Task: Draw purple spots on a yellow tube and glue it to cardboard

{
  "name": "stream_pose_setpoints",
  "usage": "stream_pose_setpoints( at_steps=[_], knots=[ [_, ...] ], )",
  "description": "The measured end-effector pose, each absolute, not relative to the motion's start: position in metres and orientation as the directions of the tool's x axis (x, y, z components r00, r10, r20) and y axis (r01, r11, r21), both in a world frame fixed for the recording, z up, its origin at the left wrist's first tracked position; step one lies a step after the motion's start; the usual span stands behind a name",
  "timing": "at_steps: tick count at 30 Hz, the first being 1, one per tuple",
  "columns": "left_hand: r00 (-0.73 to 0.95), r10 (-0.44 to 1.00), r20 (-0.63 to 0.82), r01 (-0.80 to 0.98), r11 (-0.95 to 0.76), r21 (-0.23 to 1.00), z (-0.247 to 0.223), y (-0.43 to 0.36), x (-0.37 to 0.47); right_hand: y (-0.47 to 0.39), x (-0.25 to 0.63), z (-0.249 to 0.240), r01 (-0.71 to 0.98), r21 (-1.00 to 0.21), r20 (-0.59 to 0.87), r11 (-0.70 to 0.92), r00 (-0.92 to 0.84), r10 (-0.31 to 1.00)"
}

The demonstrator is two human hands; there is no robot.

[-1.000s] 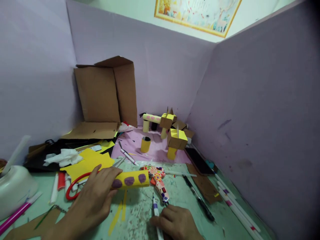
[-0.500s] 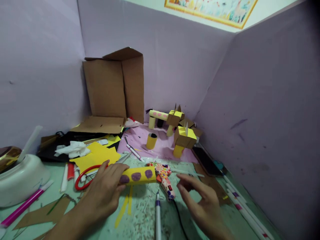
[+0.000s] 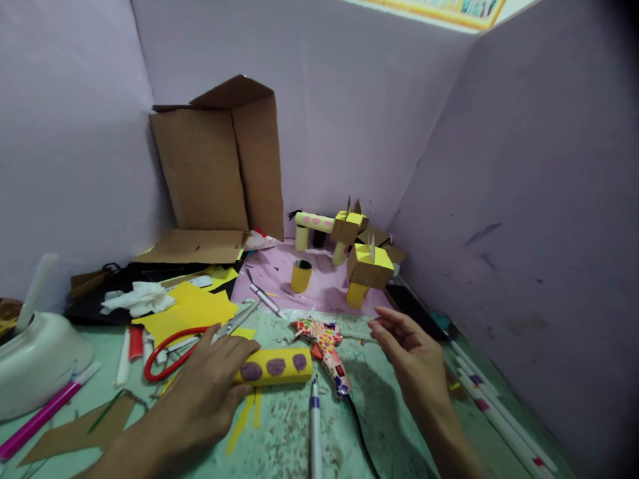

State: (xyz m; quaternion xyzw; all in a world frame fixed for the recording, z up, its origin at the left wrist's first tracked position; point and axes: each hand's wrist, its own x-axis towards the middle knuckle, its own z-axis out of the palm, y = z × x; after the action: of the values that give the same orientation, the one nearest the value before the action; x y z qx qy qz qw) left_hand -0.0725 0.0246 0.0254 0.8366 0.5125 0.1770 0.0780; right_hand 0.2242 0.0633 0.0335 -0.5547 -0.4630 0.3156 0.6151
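Observation:
My left hand (image 3: 207, 382) is closed around the left end of a yellow paper tube (image 3: 287, 366) with purple spots, low over the table. My right hand (image 3: 412, 356) has its fingers loosely bent, thumb and fingertips near the clear glue stick (image 3: 357, 335) at the back of a flower-patterned glue gun (image 3: 327, 346). Whether they touch the stick I cannot tell; its far end is hidden behind the hand. The glue gun lies on the table with its black cord running toward me. A white and purple marker (image 3: 315, 426) lies between my hands.
Red-handled scissors (image 3: 164, 372) lie beyond my left hand, by yellow paper (image 3: 194, 307). Farther back stand a short yellow tube (image 3: 301, 275), a yellow-topped cardboard box head on a tube (image 3: 370, 266) and a spotted animal figure (image 3: 315, 221). An opened cardboard box (image 3: 200, 169) leans at the back.
My right hand has moved up and away from the glue gun's handle toward the glue stick. The spotted tube, still in my left hand, sits slightly lower in view. The camera view has shifted slightly.

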Motion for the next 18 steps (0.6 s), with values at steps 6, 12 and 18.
stream_pose_setpoints(
  at_steps=[6, 12, 18],
  knots=[
    [0.389, 0.902, 0.186, 0.866, -0.427, 0.259, 0.024, 0.024, -0.075, 0.055, 0.219, 0.014, 0.174, -0.969, 0.210, 0.177, 0.195, 0.958],
    [0.378, 0.910, 0.172, 0.880, -0.411, 0.239, 0.021, 0.025, -0.075, 0.051, 0.211, 0.016, 0.225, -0.942, 0.280, 0.250, 0.111, 0.954],
    [0.332, 0.908, 0.256, 0.854, -0.405, 0.327, 0.024, 0.027, -0.077, 0.049, 0.212, 0.010, 0.141, -0.948, 0.299, 0.285, 0.093, 0.950]
  ],
)
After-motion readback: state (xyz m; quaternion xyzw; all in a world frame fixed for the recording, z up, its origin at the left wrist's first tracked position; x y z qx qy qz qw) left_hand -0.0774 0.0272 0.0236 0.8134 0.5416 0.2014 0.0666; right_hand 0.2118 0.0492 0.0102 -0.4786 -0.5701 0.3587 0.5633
